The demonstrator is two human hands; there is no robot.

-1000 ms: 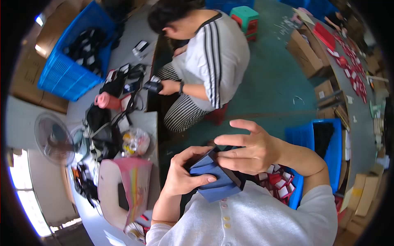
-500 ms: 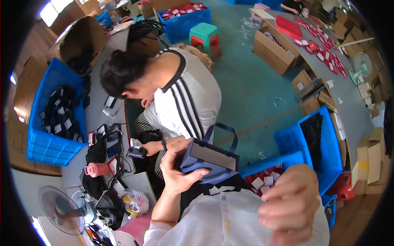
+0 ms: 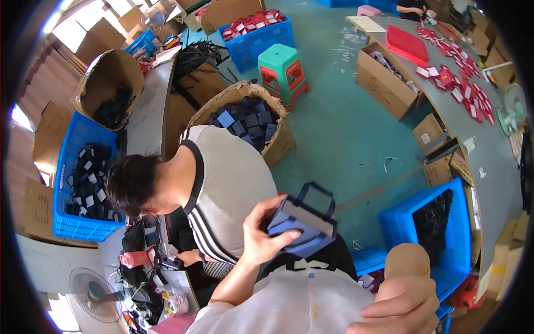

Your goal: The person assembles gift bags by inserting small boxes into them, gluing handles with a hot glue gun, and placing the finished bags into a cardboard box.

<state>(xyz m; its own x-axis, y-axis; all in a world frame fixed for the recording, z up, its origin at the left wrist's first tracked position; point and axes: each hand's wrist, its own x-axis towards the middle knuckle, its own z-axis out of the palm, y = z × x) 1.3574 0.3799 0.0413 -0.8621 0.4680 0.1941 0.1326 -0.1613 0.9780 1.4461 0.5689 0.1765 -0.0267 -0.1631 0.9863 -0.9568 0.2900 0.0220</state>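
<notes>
My left hand [image 3: 262,232] is closed round a small navy gift bag [image 3: 306,236] with ribbon handles, tilted in front of my white shirt. Its thumb presses the near face and the fingers wrap behind. A pale grey panel shows between the handles. My right hand [image 3: 403,303] is lifted close to the camera at the lower right, apart from the bag. Its fingers are curled together, and what lies inside them, if anything, is hidden.
A co-worker in a striped white top [image 3: 228,183] bends over the left bench. Beyond stands a carton of navy boxes [image 3: 281,150] and a green stool [image 3: 278,58]. Blue crates [image 3: 456,256] stand at right and left. A fan [image 3: 92,295] is at lower left.
My view has shifted, bringing the carton of navy boxes into sight. The gift bag stays in my left hand and appears farther right. My right hand is lower and less blurred. The co-worker leans farther left.
</notes>
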